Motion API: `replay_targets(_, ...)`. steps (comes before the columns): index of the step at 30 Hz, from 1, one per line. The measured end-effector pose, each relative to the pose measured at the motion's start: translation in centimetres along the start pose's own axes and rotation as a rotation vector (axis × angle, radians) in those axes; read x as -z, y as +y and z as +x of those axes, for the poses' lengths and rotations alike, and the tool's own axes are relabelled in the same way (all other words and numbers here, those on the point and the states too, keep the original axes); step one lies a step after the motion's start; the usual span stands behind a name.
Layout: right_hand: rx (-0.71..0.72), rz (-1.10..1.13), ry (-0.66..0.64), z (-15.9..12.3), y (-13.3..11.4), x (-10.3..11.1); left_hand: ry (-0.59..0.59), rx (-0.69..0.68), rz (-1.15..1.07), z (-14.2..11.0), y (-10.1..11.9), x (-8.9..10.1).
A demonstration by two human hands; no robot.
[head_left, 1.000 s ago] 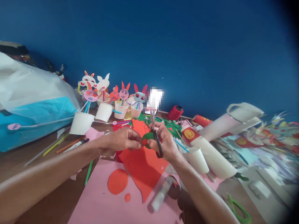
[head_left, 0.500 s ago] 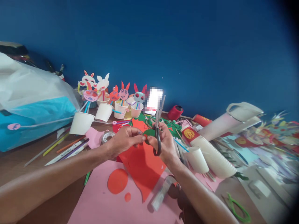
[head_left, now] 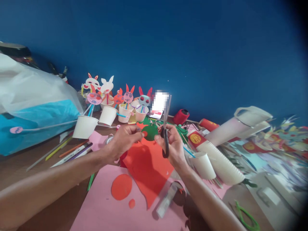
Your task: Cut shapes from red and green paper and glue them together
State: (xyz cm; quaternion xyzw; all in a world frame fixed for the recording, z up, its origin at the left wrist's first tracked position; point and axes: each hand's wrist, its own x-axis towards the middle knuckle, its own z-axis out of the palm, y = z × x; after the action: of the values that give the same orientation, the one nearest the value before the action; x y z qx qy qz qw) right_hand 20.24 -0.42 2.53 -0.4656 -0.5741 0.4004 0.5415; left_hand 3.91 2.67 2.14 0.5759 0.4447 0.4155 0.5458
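My left hand (head_left: pixel 125 141) is closed in a pinch on the left edge of a small green paper piece (head_left: pixel 150 132) with a rounded edge. A small orange paper spot (head_left: pixel 144 133) shows beside those fingertips. In my right hand (head_left: pixel 174 144) are black-handled scissors (head_left: pixel 165 142), blades pointing up. My right thumb lies near the green piece's right edge; whether it touches is unclear. Below both hands lies a large orange-red paper sheet (head_left: pixel 149 166) on a pink sheet (head_left: pixel 96 205). An orange paper circle (head_left: pixel 121 187) and a smaller orange circle (head_left: pixel 131 203) rest on the pink sheet.
White paper cups (head_left: pixel 85 126) with paper animal faces on sticks stand at the back left, near a lit phone (head_left: pixel 158 106). Stacked cups (head_left: pixel 218 160), a white jug (head_left: pixel 238 122) and green-handled scissors (head_left: pixel 246 216) are on the right. A plastic bag (head_left: pixel 36 106) fills the left.
My hands have moved apart: the left slightly left, the right slightly right with the scissors. More of the green paper piece and its orange spot now shows between them.
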Motion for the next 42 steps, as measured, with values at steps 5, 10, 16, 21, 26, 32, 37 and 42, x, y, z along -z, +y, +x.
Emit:
replay_targets(5,-0.019,-0.085,-0.159,-0.1,-1.4,1.0,0.124,0.052,-0.296,1.3,0.3,1.2)
replay_targets(10,-0.208,-0.111,-0.467,0.1,-0.6,1.1,0.115,0.001,-0.439,1.9,0.3,1.9)
replay_targets(16,-0.284,-0.082,-0.506,0.4,0.6,1.3,0.197,0.017,-0.461,2.4,0.5,2.4)
replay_targets(21,-0.289,-0.077,-0.516,0.5,0.7,1.2,0.205,0.012,-0.453,2.4,0.8,2.5)
replay_targets(26,-0.28,-0.031,-0.513,0.5,0.6,1.0,0.181,0.006,-0.44,2.3,0.5,2.0)
replay_targets(32,-0.285,-0.02,-0.481,0.4,0.7,0.8,0.128,0.064,-0.354,1.6,-0.1,1.2)
replay_targets(37,-0.274,-0.01,-0.477,0.4,0.8,0.7,0.078,0.039,-0.22,1.1,-0.4,0.9)
replay_targets(42,-0.254,0.007,-0.492,0.5,1.0,0.7,0.053,0.039,-0.213,1.0,-0.2,0.9)
